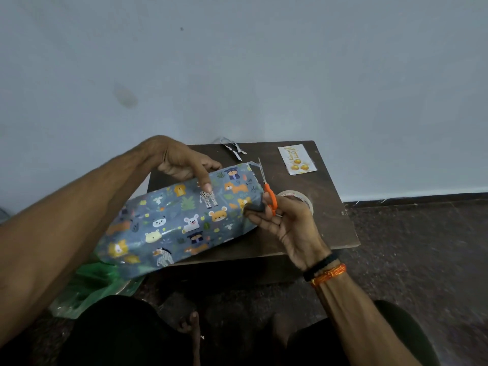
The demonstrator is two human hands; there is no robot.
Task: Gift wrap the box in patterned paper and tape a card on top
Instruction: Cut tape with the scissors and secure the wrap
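Two hands flank the wrapped box (182, 220): your right hand (285, 223) grips orange scissors (269, 192) at its right end; left hand (184, 165) fingers (207, 186) press its top.

Pale wall (237, 62), dark floor (422, 247) (speckled).

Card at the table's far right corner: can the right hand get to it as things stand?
Probably not right away. The card lies uncovered with nothing between, but the right hand grips the scissors, so its fingers are occupied.
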